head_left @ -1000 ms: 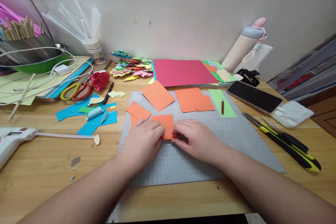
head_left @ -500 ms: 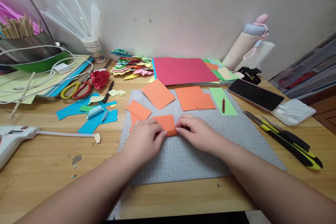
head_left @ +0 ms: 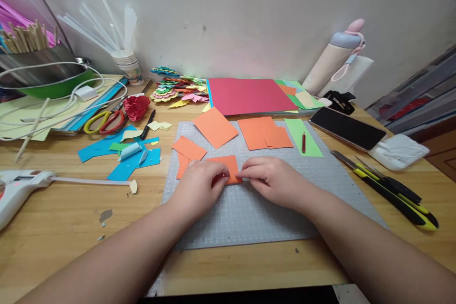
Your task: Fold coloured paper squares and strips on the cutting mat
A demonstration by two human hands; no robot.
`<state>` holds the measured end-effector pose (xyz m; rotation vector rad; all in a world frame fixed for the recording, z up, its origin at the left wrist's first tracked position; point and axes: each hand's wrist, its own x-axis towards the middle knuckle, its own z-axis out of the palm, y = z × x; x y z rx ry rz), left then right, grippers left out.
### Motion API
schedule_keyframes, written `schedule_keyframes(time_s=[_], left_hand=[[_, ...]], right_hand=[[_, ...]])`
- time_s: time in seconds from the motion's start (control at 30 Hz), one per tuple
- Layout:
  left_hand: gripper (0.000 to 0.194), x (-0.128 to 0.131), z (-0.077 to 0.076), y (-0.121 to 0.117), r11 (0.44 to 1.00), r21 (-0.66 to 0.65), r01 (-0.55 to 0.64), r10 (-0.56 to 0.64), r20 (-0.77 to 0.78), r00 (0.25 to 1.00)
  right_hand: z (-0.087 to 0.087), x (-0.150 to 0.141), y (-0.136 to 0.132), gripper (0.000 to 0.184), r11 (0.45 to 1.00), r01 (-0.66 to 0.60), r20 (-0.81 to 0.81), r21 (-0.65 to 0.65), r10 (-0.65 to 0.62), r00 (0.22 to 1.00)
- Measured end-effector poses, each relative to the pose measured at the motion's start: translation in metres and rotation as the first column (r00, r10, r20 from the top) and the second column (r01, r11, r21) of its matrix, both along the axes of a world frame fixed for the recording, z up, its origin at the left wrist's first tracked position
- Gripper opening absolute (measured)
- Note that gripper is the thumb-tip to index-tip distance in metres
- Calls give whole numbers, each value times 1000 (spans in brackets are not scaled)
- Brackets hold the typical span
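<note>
Both of my hands rest on a grey cutting mat [head_left: 270, 218] and pinch the near edge of a small orange paper piece [head_left: 228, 165]. My left hand [head_left: 197, 187] has its fingers curled over the paper's left part. My right hand [head_left: 272, 181] grips the paper's right corner with fingertips pressed together. The near edge of the paper is folded up between them. More orange paper pieces lie just beyond: one [head_left: 188, 147] at the left, a larger one [head_left: 214, 127] behind it, and two overlapping ones [head_left: 263, 134] to the right.
A green strip with a red pencil [head_left: 303, 143] lies on the mat. A phone [head_left: 347, 128] and yellow-black utility knives [head_left: 388, 190] are at right. A glue gun [head_left: 17, 190], blue scraps [head_left: 121, 154], scissors [head_left: 101, 122] and a red paper flower [head_left: 135, 107] are at left. Red card [head_left: 249, 96] lies behind.
My hands drew closer together over the orange paper, and its near edge has been folded up and pinched between the fingertips.
</note>
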<state>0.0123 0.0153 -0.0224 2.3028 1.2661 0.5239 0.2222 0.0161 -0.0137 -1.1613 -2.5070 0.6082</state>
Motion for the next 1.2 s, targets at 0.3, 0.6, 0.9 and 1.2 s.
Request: schedule_keyframes(time_s=[0.3, 0.6, 0.9, 1.2], left_hand=[[17, 0, 2, -4, 984, 141, 106, -83, -161, 983], [20, 1, 1, -9, 933, 241, 266, -190, -296, 936], [20, -7, 10, -7, 902, 263, 342, -230, -376, 897], [27, -1, 15, -12, 895, 117, 431, -321, -502, 803]], right_hand=[[0, 1, 2, 34, 999, -48, 85, 8, 47, 995], [1, 3, 3, 34, 996, -85, 87, 19, 83, 993], [2, 0, 2, 36, 995, -103, 11, 17, 103, 995], [2, 2, 5, 42, 996, -54, -9, -71, 53, 999]])
